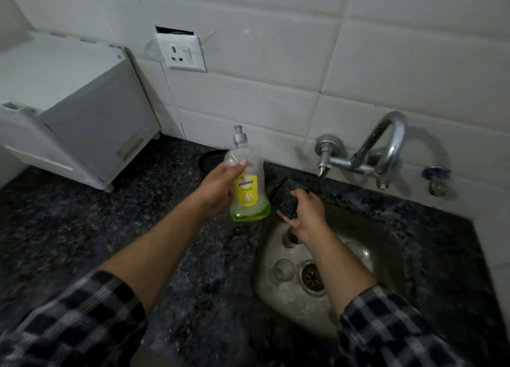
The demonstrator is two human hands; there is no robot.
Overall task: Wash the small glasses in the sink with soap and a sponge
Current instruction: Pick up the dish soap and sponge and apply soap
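Dark granite worktop [82,228], small glasses [281,268] lying in the sink [276,306]. Left hand [218,193] grips the soap bottle [249,193], right hand [306,215] clutches the sponge [287,201] beside it. Bottle's nearly empty, so pumping might splutter past the sponge.

— What's on the wall in front of you?
— White tiles [303,49], and a white power socket [185,53] set slightly crooked, with a dark gap just above its plate.
— And to your left?
— A white boxy appliance [82,113] stands on small feet on the desk [82,228], which is dark speckled stone.
— Any metal?
— A chrome tap [386,146] comes out of the wall on my right, its spout arched up and over. Right of it a small valve [437,177] sits on the wall. A dark round thing [211,160] lies on the desk by the wall; I cannot tell what it is.
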